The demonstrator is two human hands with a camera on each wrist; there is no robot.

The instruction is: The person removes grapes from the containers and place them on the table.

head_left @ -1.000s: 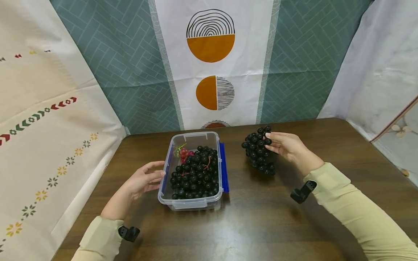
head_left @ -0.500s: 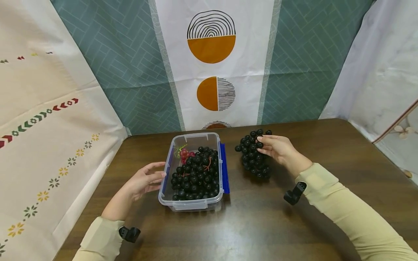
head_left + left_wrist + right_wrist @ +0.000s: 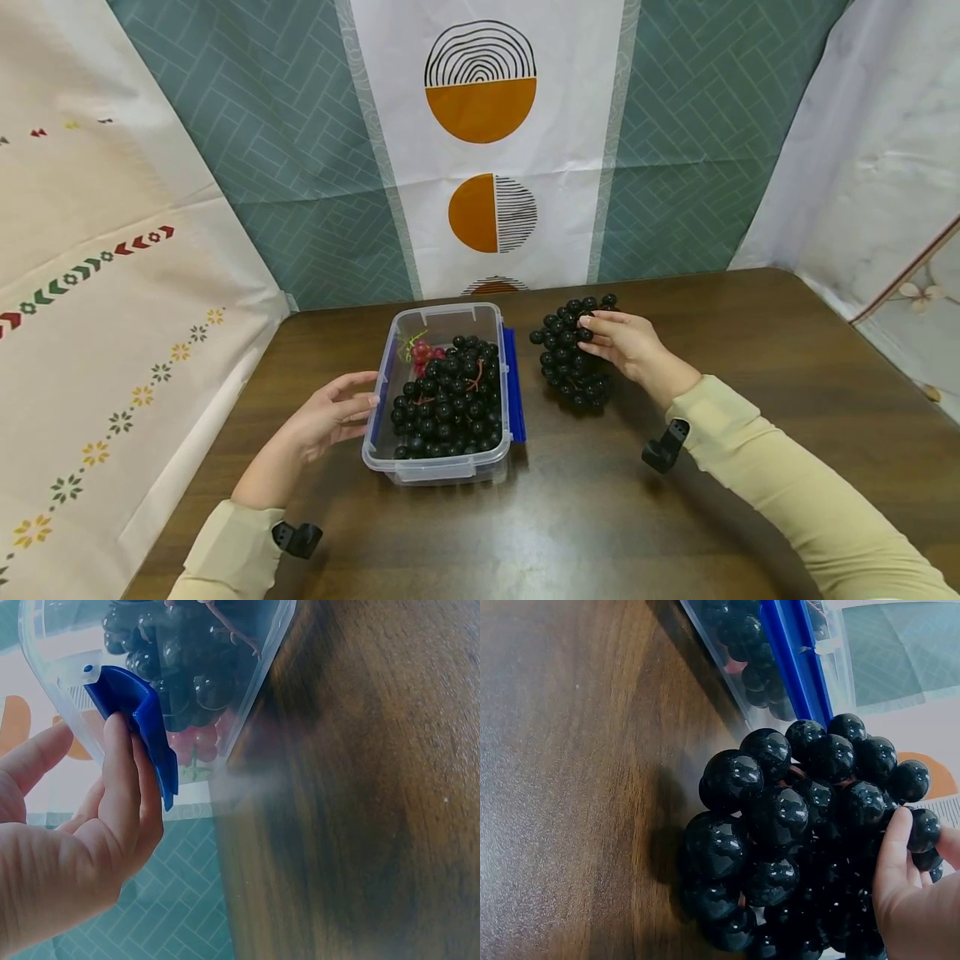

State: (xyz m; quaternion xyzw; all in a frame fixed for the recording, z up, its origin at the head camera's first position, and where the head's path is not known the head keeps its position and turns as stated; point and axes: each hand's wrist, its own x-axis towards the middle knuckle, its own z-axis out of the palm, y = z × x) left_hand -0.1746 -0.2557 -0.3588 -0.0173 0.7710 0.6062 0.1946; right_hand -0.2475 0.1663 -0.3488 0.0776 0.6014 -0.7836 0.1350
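Note:
A clear plastic container (image 3: 438, 472) with blue side latches holds black grapes (image 3: 450, 408) and a few red ones (image 3: 423, 354) near its far left corner. At its left side is my left hand (image 3: 336, 414), its relaxed fingers touching the blue latch (image 3: 154, 724) in the left wrist view. Farther right, my right hand (image 3: 633, 346) pinches a bunch of black grapes (image 3: 562, 358) near the top between thumb and fingers. Up close in the right wrist view, this bunch (image 3: 776, 817) hangs beside the container's blue right latch (image 3: 799, 660). Part of the bunch lies behind the fingers.
Everything stands on a dark brown wooden table (image 3: 450, 542). Behind its far edge hangs a green and white patterned cloth (image 3: 315, 208). A pale embroidered cloth (image 3: 112, 350) hangs along the left, and a whitish curtain (image 3: 885, 167) along the right.
My right hand has moved left with the grape bunch, closer to the container, and slightly lower. My left hand and the container have stayed in place.

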